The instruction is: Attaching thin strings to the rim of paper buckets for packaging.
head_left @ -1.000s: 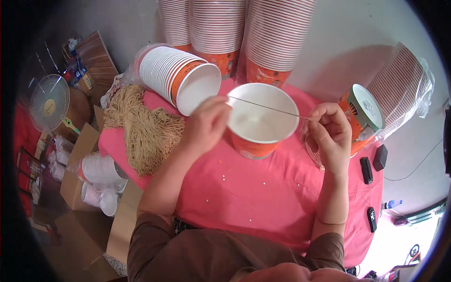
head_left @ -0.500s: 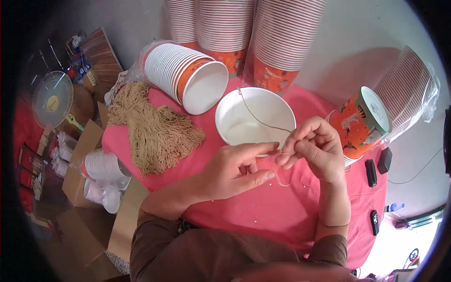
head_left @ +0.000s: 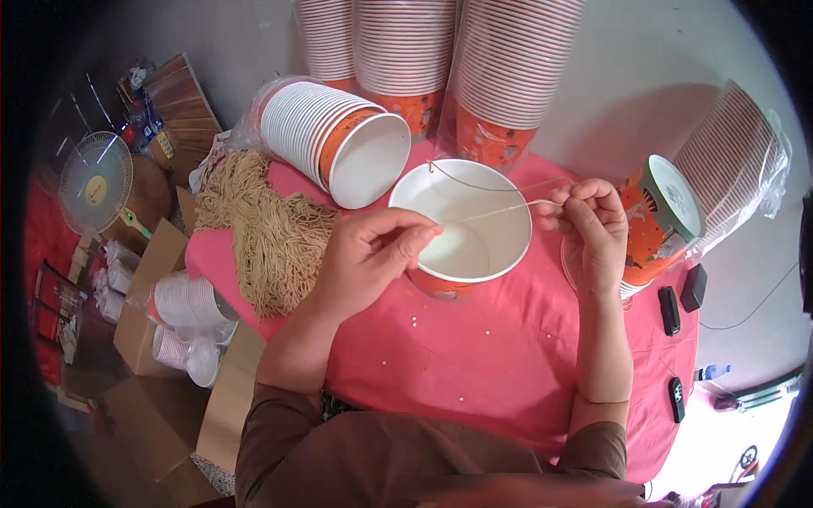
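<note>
Between my two hands a thin pale cord [head_left: 495, 213] is stretched taut above a paper bucket [head_left: 402, 188]. My left hand [head_left: 377, 254] pinches one end between thumb and forefinger, over the bucket's near left rim. At the right of the bucket my right hand [head_left: 593, 216] pinches the other part, and a loose strand hangs below it. The bucket is white inside with an orange printed outside, and stands upright. A brown cord [head_left: 470, 184] is tied at its far rim and runs toward my right hand. A bundle of tan cords [head_left: 275, 241] lies to the left.
A stack of nested buckets [head_left: 339, 140] lies on its side behind the cord bundle. Tall wrapped stacks [head_left: 508, 68] stand at the back. An upturned orange bucket [head_left: 652, 216] is at right, near small black objects [head_left: 669, 311]. Open cardboard boxes [head_left: 152, 313] flank the pink-covered table [head_left: 474, 381].
My hands have moved apart and slightly up, drawing the pale cord straight between them. The left hand's fingers have gone from spread to a pinch.
</note>
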Demonstrator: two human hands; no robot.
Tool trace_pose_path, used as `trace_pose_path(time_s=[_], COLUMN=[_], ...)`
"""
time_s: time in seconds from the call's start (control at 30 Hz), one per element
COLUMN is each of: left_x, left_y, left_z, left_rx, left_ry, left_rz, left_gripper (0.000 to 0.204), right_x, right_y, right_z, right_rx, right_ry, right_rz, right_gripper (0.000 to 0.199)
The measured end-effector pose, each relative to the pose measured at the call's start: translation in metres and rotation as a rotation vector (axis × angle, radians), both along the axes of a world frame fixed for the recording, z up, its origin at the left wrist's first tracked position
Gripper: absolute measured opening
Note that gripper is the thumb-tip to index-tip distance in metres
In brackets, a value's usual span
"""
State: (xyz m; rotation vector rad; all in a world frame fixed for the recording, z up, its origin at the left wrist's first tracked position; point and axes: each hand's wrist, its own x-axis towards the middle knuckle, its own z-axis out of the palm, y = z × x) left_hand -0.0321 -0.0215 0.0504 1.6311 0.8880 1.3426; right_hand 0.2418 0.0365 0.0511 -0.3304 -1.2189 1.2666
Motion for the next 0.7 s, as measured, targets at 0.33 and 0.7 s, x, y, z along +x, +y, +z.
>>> trace_pose_path(time_s=[0.33, 0.7], left_x=[0.009, 0.038], left_y=[0.012, -0.005], left_z=[-0.012, -0.02], left_rx=[0.374, 0.642], left_ry=[0.277, 0.397], left_rz=[0.254, 0.152], left_gripper=[0.008, 0.01], right_x=[-0.012, -0.039], right_y=[-0.01, -0.063], right_z=[0.006, 0.016], right_rx=[0.488, 0.175], right_ry=[-0.724, -0.824], right_rz=[-0.753, 0.055], right_gripper=[0.029, 0.048])
